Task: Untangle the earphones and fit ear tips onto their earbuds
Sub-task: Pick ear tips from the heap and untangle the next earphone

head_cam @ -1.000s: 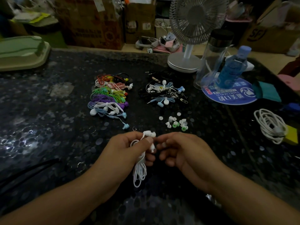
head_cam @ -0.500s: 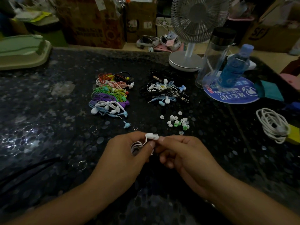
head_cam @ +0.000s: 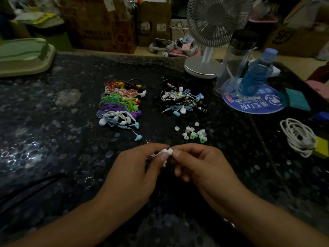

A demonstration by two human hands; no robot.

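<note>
- The left hand (head_cam: 135, 173) gripped a bundled white wired earphone (head_cam: 164, 152), its fingers (head_cam: 163, 156) curled round the cable and its thumb pressed against the earbud, so that most of the cable lay hidden in the fist.
- The right hand (head_cam: 199, 164) met it just above the dark speckled stone surface (head_cam: 53, 139), thumb and forefinger pinching the small white ear tip (head_cam: 170, 151) at the end of that earbud; whether the tip was fully seated could not be told.
- Beyond the hands, a loose scatter of white and green silicone ear tips (head_cam: 194, 133) lay on the surface.
- Farther back to the left sat a pile of coloured earphones (head_cam: 121, 106) in red, green, purple, white and pale blue.
- To its right, well apart, lay a second tangle of black, white and blue earphones (head_cam: 181, 100).
- A coiled white cable (head_cam: 297, 136) rested near the right edge, touching a yellow block (head_cam: 321, 147).
- A round blue printed pad (head_cam: 252, 102) carried a blue plastic bottle (head_cam: 256, 73) and a clear tumbler with a black lid (head_cam: 235, 63).
- A grey desk fan (head_cam: 213, 32) stood behind them, and a pale green lidded container (head_cam: 23, 54) sat at the far left.
</note>
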